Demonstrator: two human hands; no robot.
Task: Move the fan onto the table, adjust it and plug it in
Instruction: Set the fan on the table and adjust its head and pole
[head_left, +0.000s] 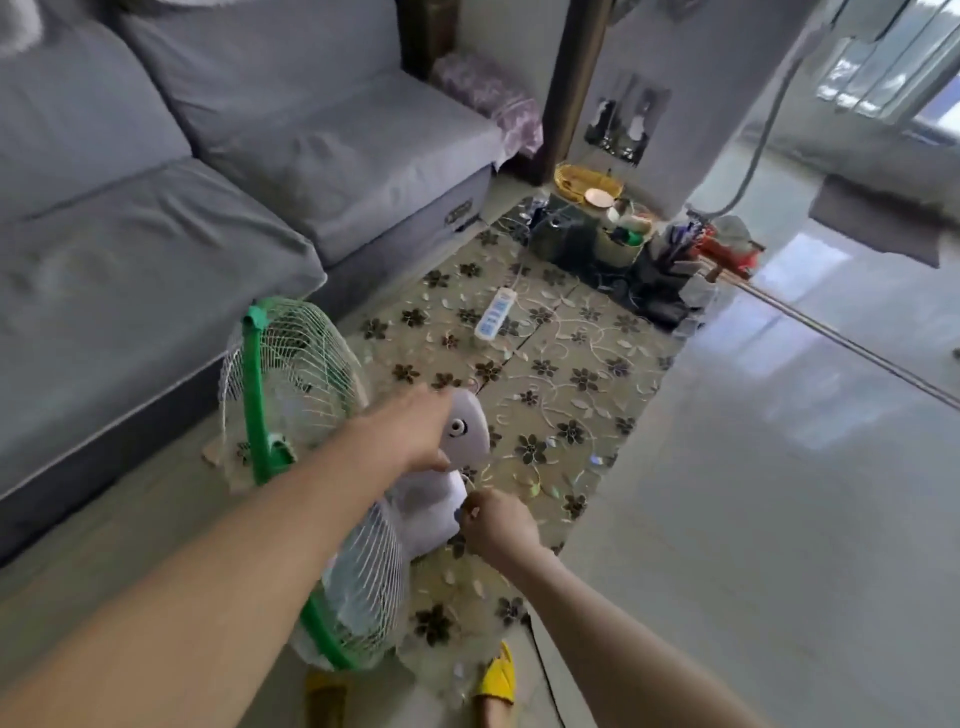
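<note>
The fan (306, 384) has a green rim, a white wire cage and a grey motor housing (470, 431). It stands tilted at the near left corner of the low table (566, 374), which has a floral cover. My left hand (421, 434) grips the top of the motor housing. My right hand (496, 525) is closed in a pinch at the grey neck below the housing; what it pinches is too small to tell. A white power strip (496, 314) lies further back on the table with its cord running away from me.
A grey sofa (208, 182) runs along the left, close to the fan's cage. Baskets, containers and tools (623, 239) crowd the table's far end. My yellow slippers (496, 680) and a black cable (545, 675) are at the near edge. Glossy tiled floor (779, 519) lies to the right.
</note>
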